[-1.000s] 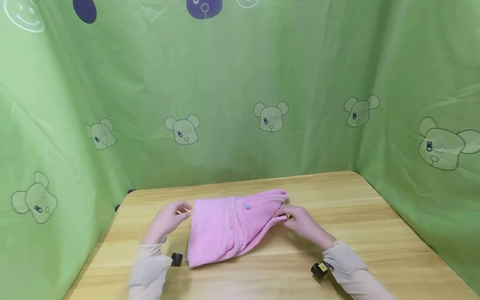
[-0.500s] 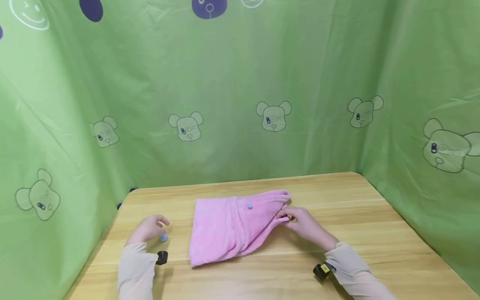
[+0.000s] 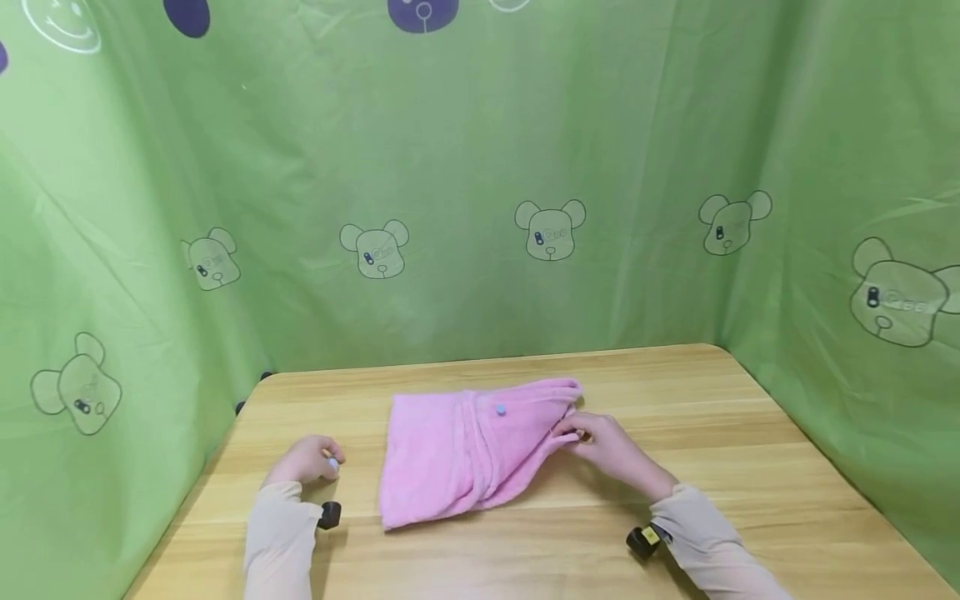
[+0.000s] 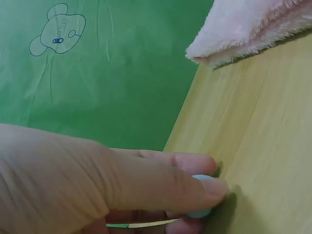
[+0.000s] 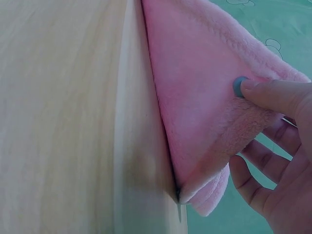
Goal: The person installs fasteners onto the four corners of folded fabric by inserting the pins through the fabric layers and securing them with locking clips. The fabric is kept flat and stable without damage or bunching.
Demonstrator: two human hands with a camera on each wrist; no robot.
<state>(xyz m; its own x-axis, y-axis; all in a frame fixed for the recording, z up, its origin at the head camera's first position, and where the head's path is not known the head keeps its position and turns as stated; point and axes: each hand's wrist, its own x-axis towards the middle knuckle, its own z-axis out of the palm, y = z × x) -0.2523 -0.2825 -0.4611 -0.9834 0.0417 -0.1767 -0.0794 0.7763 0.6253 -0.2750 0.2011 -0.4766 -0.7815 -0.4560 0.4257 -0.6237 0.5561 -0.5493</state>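
A pink fluffy hair-drying towel point(image 3: 442, 454) lies folded across the table, wide at its left and narrowing to the right. On its upper face sits a round blue button point(image 3: 501, 409). My right hand point(image 3: 603, 446) pinches the towel's narrow right end; in the right wrist view the thumb tip overlaps the button point(image 5: 239, 87). Left of the towel, my left hand point(image 3: 306, 460) pinches a small light-blue round disc point(image 4: 199, 213) between thumb and fingers, low over the wood. The fingers cover part of that disc.
The wooden table point(image 3: 525, 558) has rounded far corners. Green curtains point(image 3: 465, 317) printed with bear heads surround it at the back and both sides. A small black camera sits on each wrist, the left one point(image 3: 329, 515) and the right one point(image 3: 642, 542).
My left hand has moved from the towel's left edge toward the disc on the table, and its fingers have closed on it. My right hand has stayed at the towel's right end.
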